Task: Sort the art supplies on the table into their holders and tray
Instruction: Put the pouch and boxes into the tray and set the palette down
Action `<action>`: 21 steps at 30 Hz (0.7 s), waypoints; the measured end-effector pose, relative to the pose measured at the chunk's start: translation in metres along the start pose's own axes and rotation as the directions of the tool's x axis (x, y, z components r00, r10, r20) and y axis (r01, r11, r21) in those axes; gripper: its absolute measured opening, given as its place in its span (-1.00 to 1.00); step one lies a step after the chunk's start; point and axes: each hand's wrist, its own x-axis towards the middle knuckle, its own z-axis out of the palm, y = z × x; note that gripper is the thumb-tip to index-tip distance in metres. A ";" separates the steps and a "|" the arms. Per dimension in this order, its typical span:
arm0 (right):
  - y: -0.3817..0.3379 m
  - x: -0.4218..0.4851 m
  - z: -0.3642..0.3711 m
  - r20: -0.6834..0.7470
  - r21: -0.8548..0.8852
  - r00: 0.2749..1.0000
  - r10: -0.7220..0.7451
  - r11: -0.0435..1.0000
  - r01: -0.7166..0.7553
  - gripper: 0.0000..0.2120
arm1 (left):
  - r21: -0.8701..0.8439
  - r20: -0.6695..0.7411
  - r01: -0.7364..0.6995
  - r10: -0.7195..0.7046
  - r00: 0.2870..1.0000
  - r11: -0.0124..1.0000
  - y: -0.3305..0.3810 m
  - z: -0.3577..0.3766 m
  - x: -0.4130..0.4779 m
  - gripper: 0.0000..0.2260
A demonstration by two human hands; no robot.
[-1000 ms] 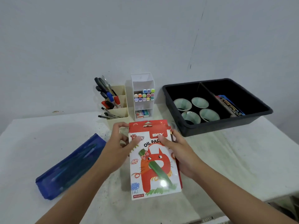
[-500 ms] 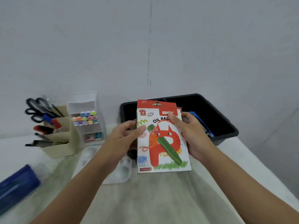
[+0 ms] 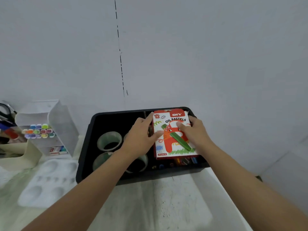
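A red and white oil pastels box (image 3: 171,148) lies flat in the right compartment of the black tray (image 3: 83,157), over other packets (image 3: 185,160). My left hand (image 3: 141,139) grips the box's left edge, thumb on its front. My right hand (image 3: 194,132) grips the right edge, thumb across the cover. Both forearms reach in over the tray's near wall. The tray's left compartment holds several round cups (image 3: 109,141), partly hidden by my left arm.
A white paint palette (image 3: 48,182) lies on the table left of the tray. Behind it stands a clear marker holder (image 3: 45,129) with coloured markers, and a cream pen holder (image 3: 18,152) at the far left edge. A wall rises close behind the tray.
Both hands lifted the oil pastels box off the table, carried it rightward and away, and lowered it into the tray's right compartment. The view turned right, so the blue pouch has left the frame.
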 end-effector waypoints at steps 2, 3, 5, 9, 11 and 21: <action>0.010 0.008 0.005 0.059 0.042 0.994 0.092 0.995 -0.094 -0.81 | 0.207 0.055 -0.038 0.027 0.998 0.978 -0.008 0.003 0.002 -0.46; 0.014 0.010 0.005 0.081 0.053 0.989 0.125 0.990 -0.130 -0.82 | 0.298 0.097 -0.074 0.047 0.994 0.952 -0.011 0.005 0.001 -0.52; 0.024 0.015 0.004 0.086 -0.023 0.990 0.112 0.994 -0.111 -0.85 | 0.404 0.182 -0.137 0.067 0.981 0.905 -0.013 0.007 -0.001 -0.59; 0.037 0.015 0.004 0.124 -0.160 0.985 0.117 0.982 -0.096 -0.86 | 0.498 0.239 -0.186 0.071 0.968 0.847 -0.015 0.014 -0.010 -0.59; 0.043 0.013 0.009 0.183 -0.186 0.973 0.144 0.976 -0.109 -0.81 | 0.491 0.209 -0.162 0.064 0.976 0.856 -0.015 0.018 -0.014 -0.60; 0.049 0.017 0.032 0.124 -0.525 0.991 0.054 0.851 0.020 -0.32 | 0.655 0.273 -0.195 0.013 0.962 0.730 -0.028 0.025 -0.026 -0.25</action>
